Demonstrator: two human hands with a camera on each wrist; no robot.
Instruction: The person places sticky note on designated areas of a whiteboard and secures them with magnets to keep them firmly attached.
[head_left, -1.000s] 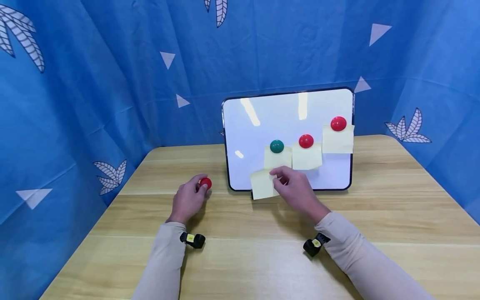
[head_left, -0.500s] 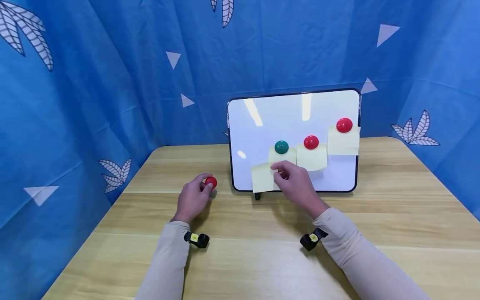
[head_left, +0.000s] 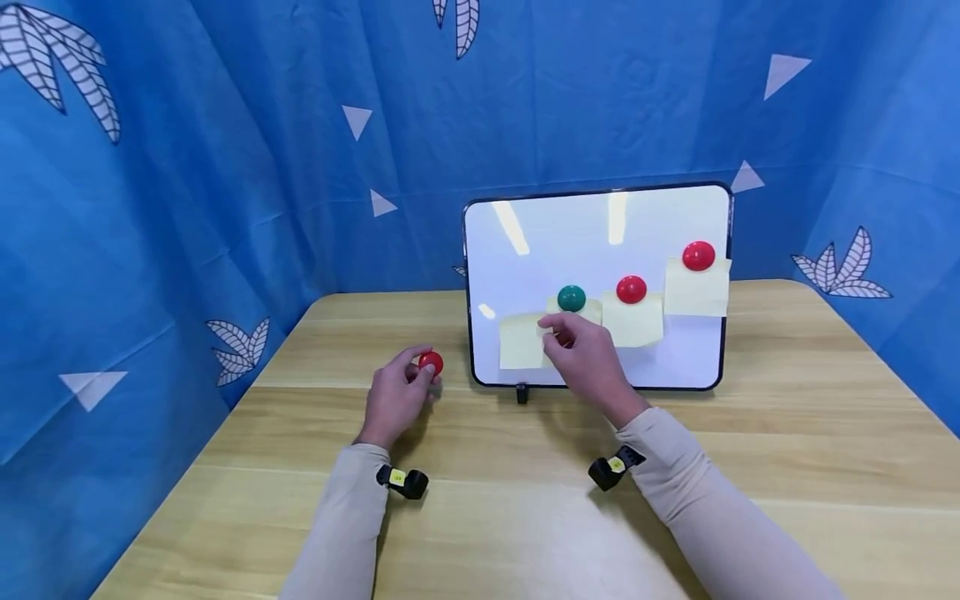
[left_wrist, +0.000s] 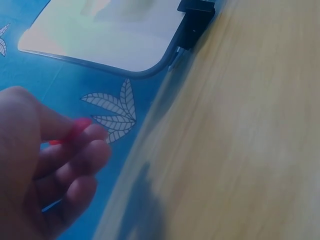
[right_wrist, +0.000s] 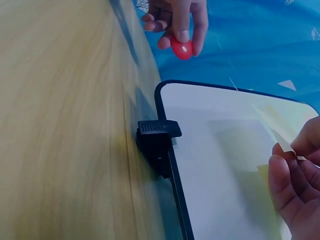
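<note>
My left hand [head_left: 393, 402] pinches a round red magnet [head_left: 431, 363] between thumb and fingers, above the table and left of the whiteboard [head_left: 540, 250]. My right hand [head_left: 588, 360] pinches the right edge of a pale yellow sticky note [head_left: 521, 343] in front of the board's lower left. In the right wrist view the note [right_wrist: 272, 125] stands a little off the board's surface. Behind the right fingers, a green magnet [head_left: 572, 297] sits over another note, partly covered by the hand. To its right, red magnets [head_left: 632, 289] sit over two more notes [head_left: 697, 290].
The whiteboard stands on the wooden table [head_left: 480, 517] on black feet [head_left: 522, 393]. A blue curtain [head_left: 420, 133] with leaf and triangle prints hangs close behind and along both sides. Each wrist wears a small black camera [head_left: 405, 481].
The right hand has raised the note up the board, and the note now hangs straighter. My left hand keeps its magnet near the board's left side. The view has shifted slightly.
</note>
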